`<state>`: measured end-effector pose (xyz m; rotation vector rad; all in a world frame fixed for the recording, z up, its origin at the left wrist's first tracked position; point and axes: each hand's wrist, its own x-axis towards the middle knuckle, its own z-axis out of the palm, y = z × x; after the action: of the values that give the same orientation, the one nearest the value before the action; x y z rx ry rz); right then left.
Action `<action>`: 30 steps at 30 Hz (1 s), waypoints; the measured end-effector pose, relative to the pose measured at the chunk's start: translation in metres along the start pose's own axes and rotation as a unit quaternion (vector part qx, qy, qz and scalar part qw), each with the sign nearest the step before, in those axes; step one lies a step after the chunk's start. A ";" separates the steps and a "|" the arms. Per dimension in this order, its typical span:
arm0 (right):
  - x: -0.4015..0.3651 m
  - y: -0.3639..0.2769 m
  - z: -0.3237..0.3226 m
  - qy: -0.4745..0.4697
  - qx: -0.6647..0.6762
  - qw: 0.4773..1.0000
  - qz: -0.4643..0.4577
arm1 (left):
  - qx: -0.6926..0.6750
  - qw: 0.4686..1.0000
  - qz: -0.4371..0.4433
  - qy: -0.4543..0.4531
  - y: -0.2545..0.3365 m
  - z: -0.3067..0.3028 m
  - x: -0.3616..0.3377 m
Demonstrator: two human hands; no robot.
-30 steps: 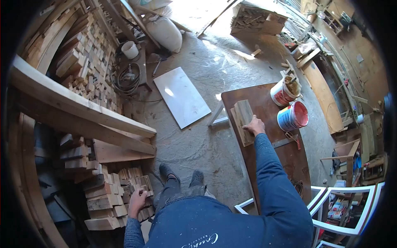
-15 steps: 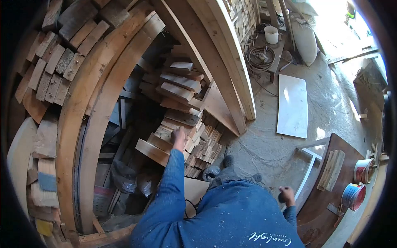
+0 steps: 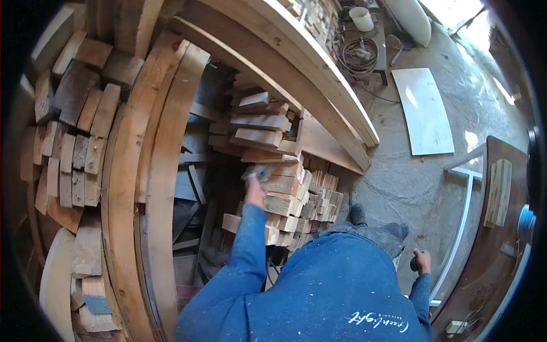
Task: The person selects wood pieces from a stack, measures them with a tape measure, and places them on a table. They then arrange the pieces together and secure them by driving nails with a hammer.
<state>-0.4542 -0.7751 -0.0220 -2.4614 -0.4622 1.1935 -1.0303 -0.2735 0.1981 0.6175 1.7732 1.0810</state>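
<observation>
My left hand [image 3: 254,191] reaches into a stack of short wooden blocks [image 3: 288,194] under a bench and grips a grey block [image 3: 259,170] lifted off the pile. My right hand [image 3: 421,261] hangs by my side near the white table leg [image 3: 456,228], fingers curled; whether it holds anything is not visible. A few wooden slats [image 3: 497,191] lie on the brown tabletop [image 3: 501,251] at right.
Curved wooden arches [image 3: 156,171] and stacked offcuts [image 3: 68,165] fill the left. A long beam [image 3: 319,85] crosses above the pile. A white panel [image 3: 424,108], a cable coil [image 3: 356,54] and a white bucket [image 3: 361,18] lie on the concrete floor.
My left hand rose from the block stack with a grey block in it. The view swung further left; my right hand left the slats on the table and dropped to my side.
</observation>
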 end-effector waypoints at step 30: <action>-0.038 -0.194 -0.305 -0.216 0.275 0.913 -0.208 | 0.096 0.838 0.191 -0.502 -0.069 0.340 -0.422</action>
<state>-0.2582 -0.6763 0.2679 -1.5295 -0.6254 1.4338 -0.5375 -0.4982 0.2709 1.3985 0.8307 0.5991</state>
